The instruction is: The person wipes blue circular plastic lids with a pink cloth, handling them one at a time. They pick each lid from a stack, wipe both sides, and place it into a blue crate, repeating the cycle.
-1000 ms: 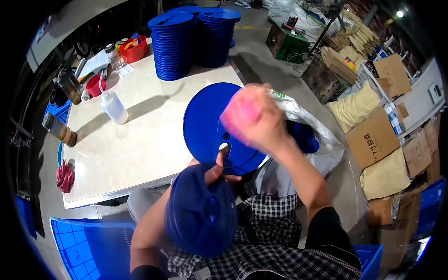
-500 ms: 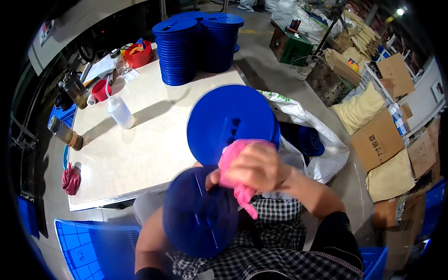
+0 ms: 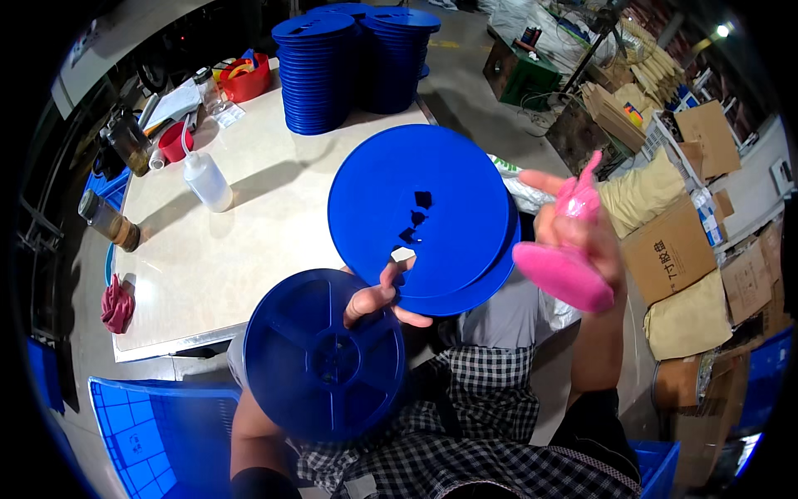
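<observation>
While the spoked blue reel sits nearest, the left hand grips the blue disc just beyond by its near edge: likely light, stiff, slick, safest by the rim! The right hand clutches a soft pink cloth; blue stacks stand far.

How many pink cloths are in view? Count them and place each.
2: the bright cloth bunched in the right hand, and the darker cloth at the table's left edge, toward its near corner. Others may be hidden.
</observation>
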A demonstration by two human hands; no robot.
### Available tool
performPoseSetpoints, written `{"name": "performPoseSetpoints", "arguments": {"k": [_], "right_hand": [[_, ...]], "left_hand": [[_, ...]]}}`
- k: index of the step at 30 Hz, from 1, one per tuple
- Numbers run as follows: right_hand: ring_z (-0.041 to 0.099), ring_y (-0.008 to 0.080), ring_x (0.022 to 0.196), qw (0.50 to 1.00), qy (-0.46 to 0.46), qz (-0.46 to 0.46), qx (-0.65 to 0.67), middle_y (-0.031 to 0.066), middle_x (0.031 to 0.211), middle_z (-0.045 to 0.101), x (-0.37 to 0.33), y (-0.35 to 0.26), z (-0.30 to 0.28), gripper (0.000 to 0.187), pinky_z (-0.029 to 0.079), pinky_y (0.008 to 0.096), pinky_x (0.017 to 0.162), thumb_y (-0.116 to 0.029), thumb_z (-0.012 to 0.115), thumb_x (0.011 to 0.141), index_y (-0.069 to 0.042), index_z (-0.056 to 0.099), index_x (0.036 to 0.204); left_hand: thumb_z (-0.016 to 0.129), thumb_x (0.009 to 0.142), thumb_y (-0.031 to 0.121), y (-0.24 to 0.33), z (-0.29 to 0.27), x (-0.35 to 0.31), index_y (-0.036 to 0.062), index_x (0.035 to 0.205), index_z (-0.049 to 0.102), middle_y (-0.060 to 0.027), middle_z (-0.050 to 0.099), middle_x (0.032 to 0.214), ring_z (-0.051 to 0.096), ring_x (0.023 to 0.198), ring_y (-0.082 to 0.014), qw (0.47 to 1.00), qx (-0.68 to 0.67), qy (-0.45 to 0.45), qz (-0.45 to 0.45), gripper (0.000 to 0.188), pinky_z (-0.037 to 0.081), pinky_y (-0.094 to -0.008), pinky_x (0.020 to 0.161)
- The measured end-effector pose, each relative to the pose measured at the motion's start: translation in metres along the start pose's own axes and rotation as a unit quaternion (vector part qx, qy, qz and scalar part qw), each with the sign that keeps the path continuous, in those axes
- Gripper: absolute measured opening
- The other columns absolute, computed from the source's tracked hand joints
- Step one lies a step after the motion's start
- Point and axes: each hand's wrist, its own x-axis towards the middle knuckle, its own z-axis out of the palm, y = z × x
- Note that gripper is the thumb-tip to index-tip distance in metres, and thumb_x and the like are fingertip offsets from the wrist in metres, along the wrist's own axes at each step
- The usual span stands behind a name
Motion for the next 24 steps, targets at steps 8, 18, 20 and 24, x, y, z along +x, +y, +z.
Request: {"name": "performPoseSetpoints", "arguments": {"k": [8, 18, 20, 24], "right_hand": [[0.056, 0.0103, 0.069, 0.995, -0.034, 0.041, -0.083, 0.0068, 0.076, 0.061, 0.004, 0.010, 0.011, 0.082, 0.046, 0.0246, 0.069, -0.017, 0.067, 0.086, 0.021, 0.030, 0.148], [0.060, 0.0103, 0.070, 0.991, 0.022, 0.065, -0.111, 0.0034, 0.074, 0.062, -0.001, 0.013, 0.017, 0.023, 0.048, 0.0267, 0.073, -0.016, 0.073, 0.089, 0.003, 0.064, 0.096], [0.054, 0.0095, 0.062, 0.986, 0.013, 0.097, -0.133, 0.0023, 0.067, 0.057, -0.004, 0.014, 0.023, 0.021, 0.045, 0.0257, 0.062, -0.015, 0.067, 0.090, 0.005, 0.063, 0.094], [0.056, 0.0097, 0.060, 0.979, 0.179, 0.066, -0.076, 0.0001, 0.066, 0.057, -0.027, 0.026, 0.007, 0.013, 0.045, 0.0250, 0.056, -0.011, 0.067, 0.089, -0.003, 0.060, 0.083]], "left_hand": [[0.067, 0.090, 0.007, 0.008, 0.003, -0.001, 0.0046, 0.109, 0.056, -0.0295, 0.045, 0.149, 0.060, 0.121, -0.0520, 0.997, 0.053, 0.044, -0.029, 0.022, 0.059, -0.0570, 0.098], [0.062, 0.097, 0.003, -0.003, -0.020, -0.006, 0.0037, 0.129, 0.054, -0.0193, 0.050, 0.146, 0.058, 0.127, -0.0467, 0.998, -0.011, 0.041, -0.039, 0.032, 0.058, -0.0567, 0.099], [0.068, 0.096, 0.010, -0.009, -0.012, -0.007, 0.0030, 0.128, 0.054, -0.0162, 0.055, 0.137, 0.061, 0.123, -0.0418, 0.996, 0.011, 0.089, -0.007, 0.036, 0.059, -0.0493, 0.097], [0.068, 0.096, 0.013, 0.005, 0.007, -0.001, 0.0041, 0.127, 0.055, -0.0132, 0.054, 0.130, 0.061, 0.123, -0.0429, 0.985, 0.073, 0.156, 0.009, 0.035, 0.060, -0.0484, 0.099]]}}
